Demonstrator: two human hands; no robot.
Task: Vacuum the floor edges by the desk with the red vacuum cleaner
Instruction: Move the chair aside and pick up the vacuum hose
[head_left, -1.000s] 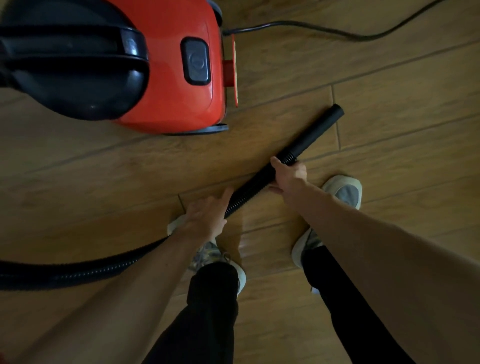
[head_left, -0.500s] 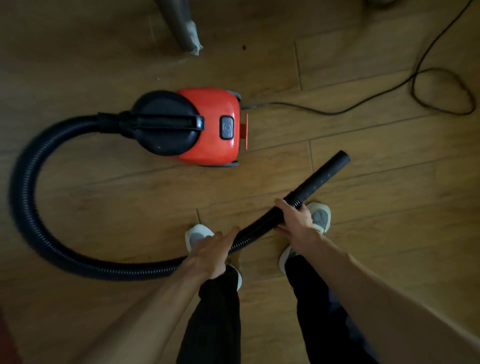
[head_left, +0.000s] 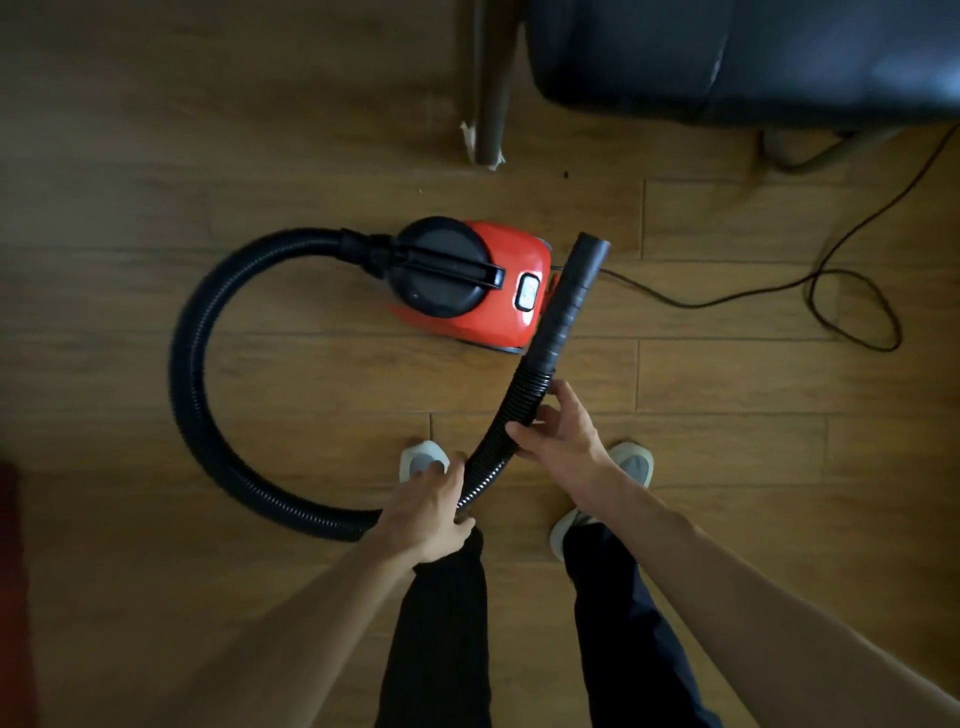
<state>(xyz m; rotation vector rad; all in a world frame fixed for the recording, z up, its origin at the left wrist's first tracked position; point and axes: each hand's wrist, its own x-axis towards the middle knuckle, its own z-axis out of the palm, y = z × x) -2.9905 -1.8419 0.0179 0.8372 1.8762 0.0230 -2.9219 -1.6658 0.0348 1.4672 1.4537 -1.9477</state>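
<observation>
The red vacuum cleaner (head_left: 483, 283) with a black top handle sits on the wooden floor ahead of my feet. Its black ribbed hose (head_left: 192, 374) loops out to the left and curves back to me. My left hand (head_left: 428, 506) grips the hose low, near my left shoe. My right hand (head_left: 558, 428) holds the hose higher up, just below the smooth black nozzle tube (head_left: 571, 296), which points up and away, crossing in front of the cleaner's right end.
A black power cord (head_left: 852, 306) trails right from the cleaner and coils on the floor. A metal furniture leg (head_left: 491, 119) stands beyond the cleaner. A dark padded seat (head_left: 743, 57) fills the top right. My shoes (head_left: 423, 460) stand on the planks.
The view has risen, so the cleaner looks smaller and farther. Both hands lifted the hose, and the nozzle swung from pointing right to pointing up over the cleaner's end.
</observation>
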